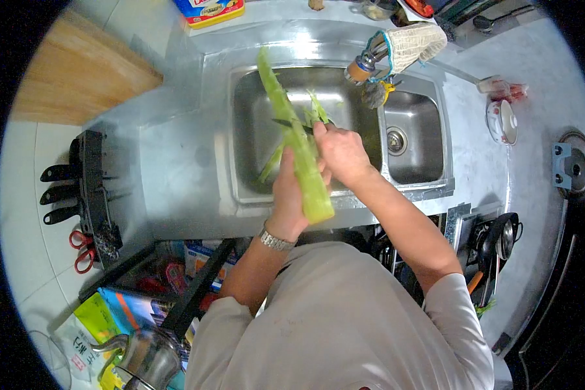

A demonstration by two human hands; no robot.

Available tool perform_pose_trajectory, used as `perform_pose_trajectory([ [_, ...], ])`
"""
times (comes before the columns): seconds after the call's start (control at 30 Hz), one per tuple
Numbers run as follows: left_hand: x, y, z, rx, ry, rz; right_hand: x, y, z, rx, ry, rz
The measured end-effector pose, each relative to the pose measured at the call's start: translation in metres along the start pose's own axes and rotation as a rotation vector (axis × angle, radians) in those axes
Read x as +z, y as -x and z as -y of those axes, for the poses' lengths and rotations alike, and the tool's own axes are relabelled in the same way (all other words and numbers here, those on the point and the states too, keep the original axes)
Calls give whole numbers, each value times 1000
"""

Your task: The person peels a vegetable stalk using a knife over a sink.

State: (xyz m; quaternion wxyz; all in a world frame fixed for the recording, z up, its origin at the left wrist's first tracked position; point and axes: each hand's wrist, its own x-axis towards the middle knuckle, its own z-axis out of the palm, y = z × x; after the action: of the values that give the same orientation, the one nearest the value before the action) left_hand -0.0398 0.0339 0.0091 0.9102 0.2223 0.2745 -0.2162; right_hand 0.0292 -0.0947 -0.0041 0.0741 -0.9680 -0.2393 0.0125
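A long, pale green, partly peeled celtuce stem [311,185] slants over the large sink basin [240,130]. My left hand [288,188] is closed around its lower part from beneath and wears a metal watch [276,240] at the wrist. My right hand [344,153] is closed on a knife, whose handle is mostly hidden by the fingers. Its dark blade [282,122] lies across the stem. Strips of green peel [316,107] stick up beside the blade, and another green strip [271,164] is in the basin to the left of the stem.
The faucet [364,62] with a cloth [416,47] over it stands behind the basins. A smaller basin [413,123] adjoins on the right. Knives hang in a rack [91,188] at left, above red scissors [83,252]. A patterned pot [500,122] sits on the right counter.
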Motion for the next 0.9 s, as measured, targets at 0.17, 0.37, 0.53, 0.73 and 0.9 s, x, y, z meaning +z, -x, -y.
perform_pose_trajectory([
  [0.17, -8, -2, -1, 1, 67, 59, -2, -5, 1, -11, -26, -10],
  [0.37, -4, 0, -4, 15, 64, 59, -2, -9, 6, -11, -33, -16],
  [0.53, -10, -2, -4, 18, 46, 86, 2, -11, 5, -28, -22, -10],
  [0.73, 0, 8, 1, -19, 56, 97, 3, -25, 1, 31, -25, 10],
  [0.9, -4, 8, -3, -11, 42, 59, 8, -32, 4, 21, -52, 31],
])
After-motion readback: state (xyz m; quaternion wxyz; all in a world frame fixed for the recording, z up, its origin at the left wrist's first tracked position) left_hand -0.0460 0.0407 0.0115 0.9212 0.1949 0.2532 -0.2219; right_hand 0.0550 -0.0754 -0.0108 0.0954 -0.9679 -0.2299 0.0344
